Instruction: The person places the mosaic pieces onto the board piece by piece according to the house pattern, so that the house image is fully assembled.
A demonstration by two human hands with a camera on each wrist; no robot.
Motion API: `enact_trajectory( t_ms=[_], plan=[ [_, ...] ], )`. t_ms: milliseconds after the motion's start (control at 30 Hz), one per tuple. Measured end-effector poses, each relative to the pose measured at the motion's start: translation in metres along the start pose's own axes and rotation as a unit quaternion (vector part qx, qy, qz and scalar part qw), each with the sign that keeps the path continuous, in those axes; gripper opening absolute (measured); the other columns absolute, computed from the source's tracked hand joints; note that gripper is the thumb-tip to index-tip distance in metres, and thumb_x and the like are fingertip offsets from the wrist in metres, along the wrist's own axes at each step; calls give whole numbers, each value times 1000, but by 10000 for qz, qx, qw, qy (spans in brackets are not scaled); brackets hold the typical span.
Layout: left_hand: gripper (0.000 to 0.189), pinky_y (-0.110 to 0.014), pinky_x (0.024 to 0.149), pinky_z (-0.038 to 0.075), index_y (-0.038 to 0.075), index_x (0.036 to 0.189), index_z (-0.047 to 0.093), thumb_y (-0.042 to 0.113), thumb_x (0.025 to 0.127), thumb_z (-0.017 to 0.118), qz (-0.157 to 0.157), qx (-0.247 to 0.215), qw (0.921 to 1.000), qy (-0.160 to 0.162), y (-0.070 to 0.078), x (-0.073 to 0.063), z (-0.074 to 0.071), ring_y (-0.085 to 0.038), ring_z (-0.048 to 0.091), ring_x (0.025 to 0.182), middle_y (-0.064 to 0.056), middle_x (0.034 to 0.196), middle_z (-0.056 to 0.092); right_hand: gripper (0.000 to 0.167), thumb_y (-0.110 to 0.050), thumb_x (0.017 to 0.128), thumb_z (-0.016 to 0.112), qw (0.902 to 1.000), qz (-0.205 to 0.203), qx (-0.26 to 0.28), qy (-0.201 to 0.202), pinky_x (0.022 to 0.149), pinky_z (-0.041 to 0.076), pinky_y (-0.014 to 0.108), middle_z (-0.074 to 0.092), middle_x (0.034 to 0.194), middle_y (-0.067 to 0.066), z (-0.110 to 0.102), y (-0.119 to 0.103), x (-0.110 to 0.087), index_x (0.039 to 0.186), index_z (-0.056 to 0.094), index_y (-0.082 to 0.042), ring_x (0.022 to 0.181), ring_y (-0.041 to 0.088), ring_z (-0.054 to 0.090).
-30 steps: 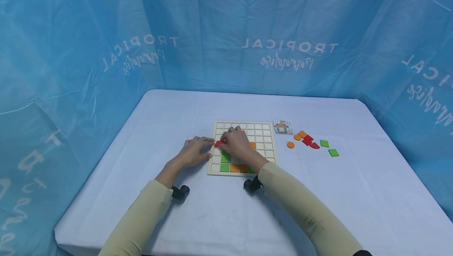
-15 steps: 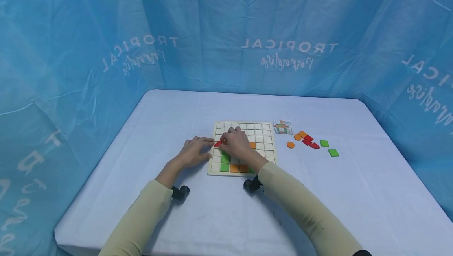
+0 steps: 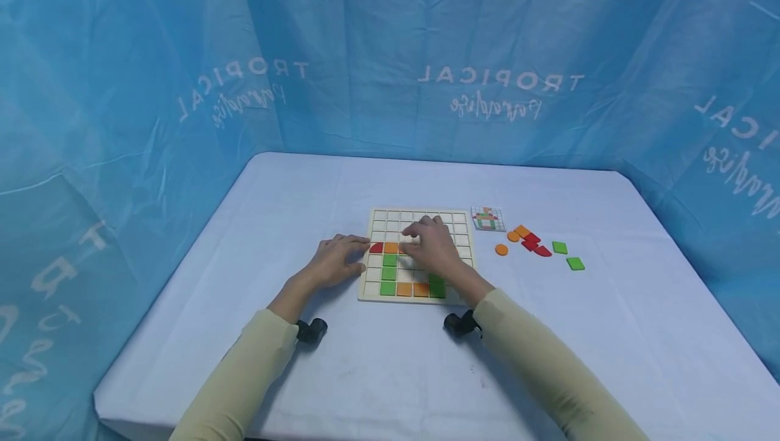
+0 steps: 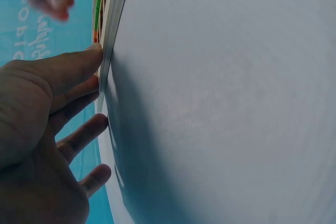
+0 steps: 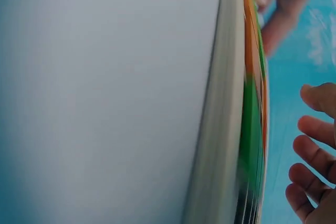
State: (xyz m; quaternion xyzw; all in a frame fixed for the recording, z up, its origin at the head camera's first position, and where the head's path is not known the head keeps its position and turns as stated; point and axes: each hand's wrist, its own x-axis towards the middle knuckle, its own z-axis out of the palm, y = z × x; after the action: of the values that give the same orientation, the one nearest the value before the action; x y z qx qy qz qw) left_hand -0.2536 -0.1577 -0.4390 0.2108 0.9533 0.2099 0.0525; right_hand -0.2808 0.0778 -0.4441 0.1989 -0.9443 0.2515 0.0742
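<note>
A pale gridded wooden board (image 3: pixel 460 238) lies on the table with coloured tiles in some of its cells. At its left edge rests my left hand (image 3: pixel 332 261), fingertips and thumb against the rim, fingers mostly straight. My right hand (image 3: pixel 435 248) hovers over the middle of the board with loosely bent fingers and nothing between them. A red rounded tile (image 3: pixel 376 248) fills a left-side cell beside an orange square tile (image 3: pixel 391 248). Below stand green square tiles (image 3: pixel 388 273) in a column, and orange tiles (image 3: pixel 412 289) lie along the bottom row. The right hand hides part of the row.
A small pattern card (image 3: pixel 489 218) lies off the board's upper right corner. Farther right are loose pieces: orange discs (image 3: pixel 501 250), red tiles (image 3: pixel 542 251) and green squares (image 3: pixel 575 263). A blue curtain (image 3: pixel 390 89) hangs behind the white table (image 3: pixel 305 190).
My right hand has let go of the red tile and moved right, its fingers spreading. The red tile now sits squarely in its cell. My left hand has stayed at the board's edge.
</note>
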Motion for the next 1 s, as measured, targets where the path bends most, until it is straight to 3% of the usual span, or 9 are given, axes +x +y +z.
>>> enact_trajectory(
  t_ms=[167, 533, 767, 1000],
  plan=[
    [49, -51, 105, 26, 8, 136, 55, 23, 90, 68, -139, 91, 9998, -56, 2, 1, -1, -29, 38, 132, -6, 142, 48, 30, -26, 84, 75, 9983, 452, 64, 366, 79, 41, 42, 61, 96, 7, -27, 43, -25, 106, 72, -7, 94, 27, 49],
    [51, -51, 105, 26, 8, 136, 55, 23, 90, 69, -176, 77, 9998, -90, 3, 0, 0, -29, 38, 133, -6, 143, 48, 34, -24, 86, 73, 9836, 1619, -553, 562, 77, 39, 46, 60, 99, 19, -79, 128, -75, 107, 69, 3, 94, 34, 45],
    [50, -52, 105, 26, 7, 136, 55, 23, 90, 69, -152, 29, 9999, -72, 4, 0, 0, -30, 38, 132, -6, 143, 48, 40, -21, 84, 75, 9726, 2089, -817, 608, 78, 39, 51, 56, 97, 25, -100, 157, -97, 109, 65, 9, 95, 40, 44],
    [50, -52, 105, 26, 8, 136, 55, 23, 90, 68, -198, 78, 9997, -92, 3, 0, 0, -30, 37, 133, -6, 143, 47, 45, -23, 82, 76, 9682, 2308, -896, 364, 78, 38, 52, 55, 99, 25, -102, 172, -102, 112, 64, 9, 96, 41, 43]
  ],
)
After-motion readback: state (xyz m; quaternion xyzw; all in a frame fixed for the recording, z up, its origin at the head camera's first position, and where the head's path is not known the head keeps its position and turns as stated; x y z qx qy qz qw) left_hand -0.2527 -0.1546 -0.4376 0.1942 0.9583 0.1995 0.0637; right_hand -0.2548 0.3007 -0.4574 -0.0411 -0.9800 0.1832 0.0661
